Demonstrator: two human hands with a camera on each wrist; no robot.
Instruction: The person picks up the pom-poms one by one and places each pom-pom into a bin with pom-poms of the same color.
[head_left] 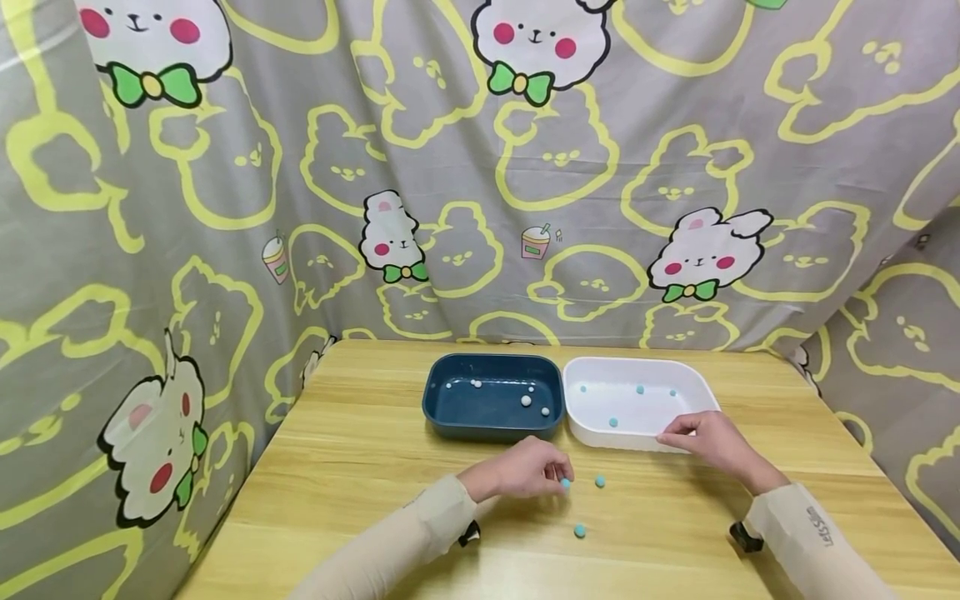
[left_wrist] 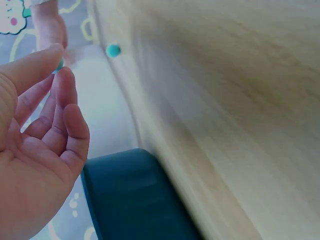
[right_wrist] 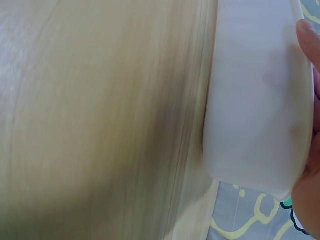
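A small blue ball is pinched in the left hand, between the thumb and a finger. In the left wrist view I see just a bit of the ball, since the thumb and finger cover most of it. The ball is over the counter, in front of two boxes, near the spot where their sides come close.

Just to the right of it, a second blue ball sits on the wood. A third blue ball lies nearer to the person.

The right hand grips the front edge of the white box, close to its right corner, with the thumb on the outside. I can see four more blue balls spread out on the bottom of that box.

Left of it is the dark blue box. Inside it I see some white balls, and a few are bigger than the others.

Both arms wear cream sleeves, and the right one has dark letters. A black thing sticks out under the right wrist. Behind the counter hangs a gray cloth with yellow outlines, white bunny heads, green bows and little pink cups.
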